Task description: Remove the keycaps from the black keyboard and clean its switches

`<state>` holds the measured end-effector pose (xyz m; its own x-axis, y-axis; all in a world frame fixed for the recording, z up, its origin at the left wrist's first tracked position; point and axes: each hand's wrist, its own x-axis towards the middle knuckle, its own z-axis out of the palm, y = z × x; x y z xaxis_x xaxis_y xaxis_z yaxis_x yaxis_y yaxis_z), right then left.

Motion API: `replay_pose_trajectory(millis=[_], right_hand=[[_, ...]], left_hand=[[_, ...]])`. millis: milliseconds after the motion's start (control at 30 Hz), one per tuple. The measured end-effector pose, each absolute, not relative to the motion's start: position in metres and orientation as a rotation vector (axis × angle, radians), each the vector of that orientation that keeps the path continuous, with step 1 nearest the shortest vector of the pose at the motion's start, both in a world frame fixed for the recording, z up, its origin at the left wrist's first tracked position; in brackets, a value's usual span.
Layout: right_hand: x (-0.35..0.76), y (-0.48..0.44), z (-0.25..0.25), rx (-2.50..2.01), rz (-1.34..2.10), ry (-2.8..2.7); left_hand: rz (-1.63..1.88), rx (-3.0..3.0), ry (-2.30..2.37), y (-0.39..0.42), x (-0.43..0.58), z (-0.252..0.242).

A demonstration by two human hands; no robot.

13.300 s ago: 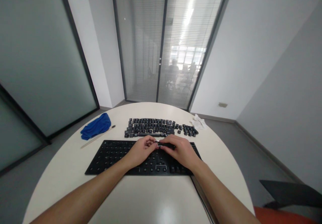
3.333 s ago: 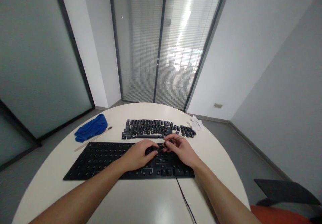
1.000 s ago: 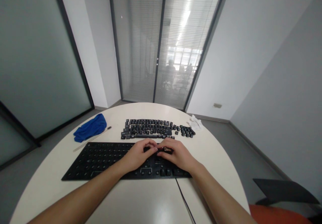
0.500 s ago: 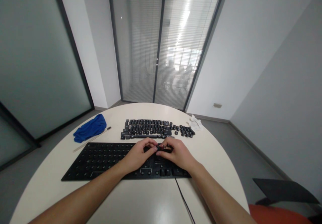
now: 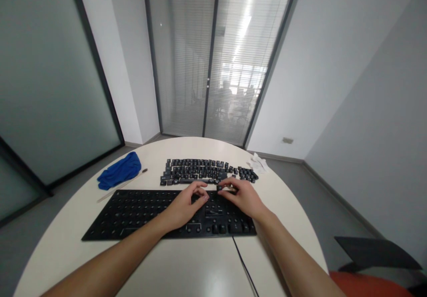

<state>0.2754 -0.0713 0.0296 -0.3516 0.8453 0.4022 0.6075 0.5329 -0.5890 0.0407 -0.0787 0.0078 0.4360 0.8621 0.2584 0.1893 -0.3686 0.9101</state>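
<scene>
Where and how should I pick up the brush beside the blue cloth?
I'd take the brush mid-handle, pinched between thumb and fingertips, the left hand coming from above and the near side. It lies flat, its pale handle long and slim, dark head pointing away, and the blue cloth lies along its far side.

- The room (image 5: 316, 65) is looking like an office, probably a small meeting room.
- Blind-covered glass panels (image 5: 187, 65) are standing at 12 o'clock.
- A dark-framed, frosted glass partition (image 5: 43, 74) is rising at 10 o'clock.
- A white wall (image 5: 333, 34) is running along 2 o'clock, a small plate (image 5: 288, 140) sitting low.
- A rounded, pale tabletop (image 5: 187, 270) is spreading at 6 o'clock, what looks like a red-and-black chair (image 5: 376, 253) standing at 4.
</scene>
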Motion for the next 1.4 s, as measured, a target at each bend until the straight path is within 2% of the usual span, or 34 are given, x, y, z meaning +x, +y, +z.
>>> replay_pose_trajectory(millis=[167, 467, 1400], right_hand=[[0.318, -0.046, 0.018, -1.528, 0.216, -1.843], [0.328, -0.029, 0.002, -1.755, 0.253, -1.946], [0.324, -0.022, -0.005, -1.698, 0.313, -1.905]], left_hand=[[0.948, 1.88, 0.95, -0.082, 0.043, 0.006], [0.914, 1.915, 0.979, -0.085, 0.045, 0.007], [0.874, 2.103, 1.0, -0.09, 0.045, 0.007]])
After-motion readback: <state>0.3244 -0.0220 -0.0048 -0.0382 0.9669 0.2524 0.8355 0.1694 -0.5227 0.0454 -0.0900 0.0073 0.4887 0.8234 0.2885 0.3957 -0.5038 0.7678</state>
